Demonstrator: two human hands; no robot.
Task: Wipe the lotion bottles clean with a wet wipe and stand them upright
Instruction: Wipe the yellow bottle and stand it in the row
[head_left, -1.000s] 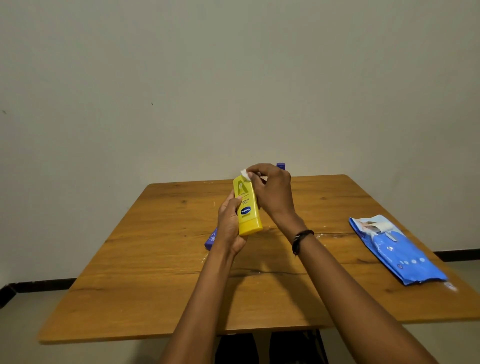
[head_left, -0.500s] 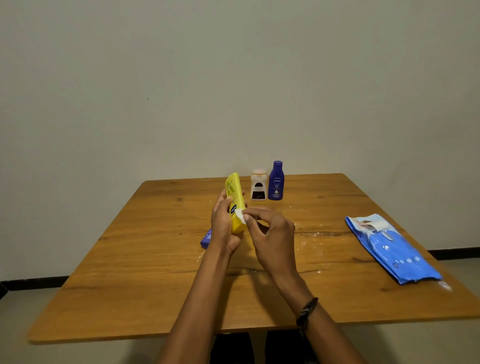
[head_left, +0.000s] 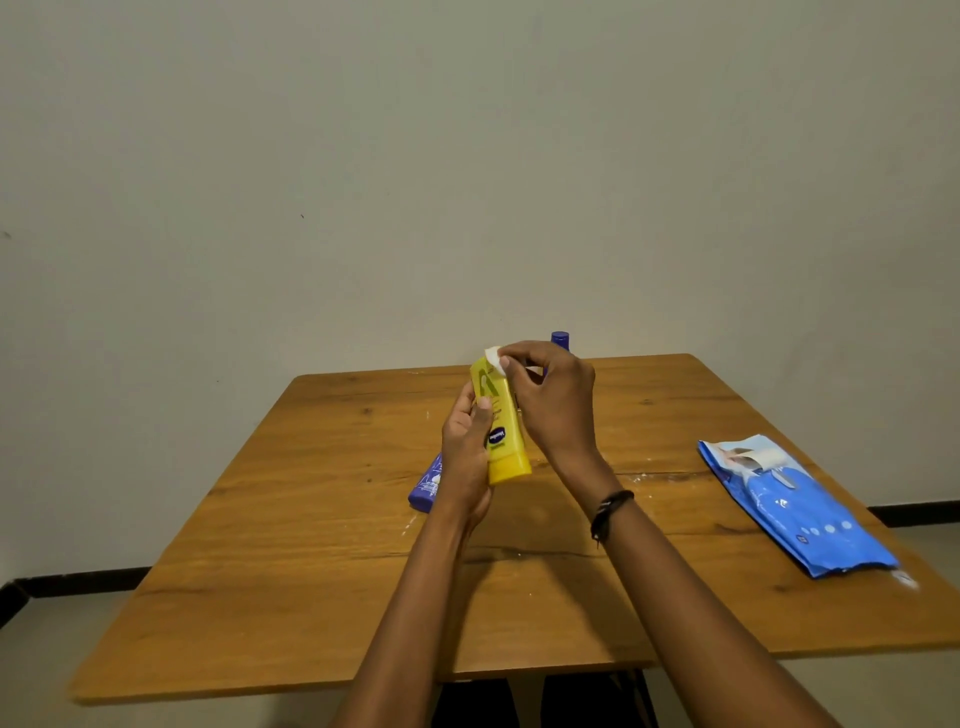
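Observation:
My left hand (head_left: 466, 451) grips a yellow lotion bottle (head_left: 503, 429) above the middle of the wooden table (head_left: 291, 561), cap end toward me. My right hand (head_left: 553, 400) pinches a small white wet wipe (head_left: 493, 359) against the bottle's far upper end. Behind my right hand only the cap of a dark blue bottle (head_left: 560, 339) shows at the table's back edge. A purple-blue bottle (head_left: 427, 485) lies flat on the table, partly hidden by my left wrist.
A blue pack of wet wipes (head_left: 795, 512) lies near the table's right edge, its flap peeled open. White smears mark the tabletop around the middle. A plain wall stands right behind the table.
My right hand has moved the wipe from the bottle's lower part up to its far end. It now hides the white bottle and most of the dark blue one at the back.

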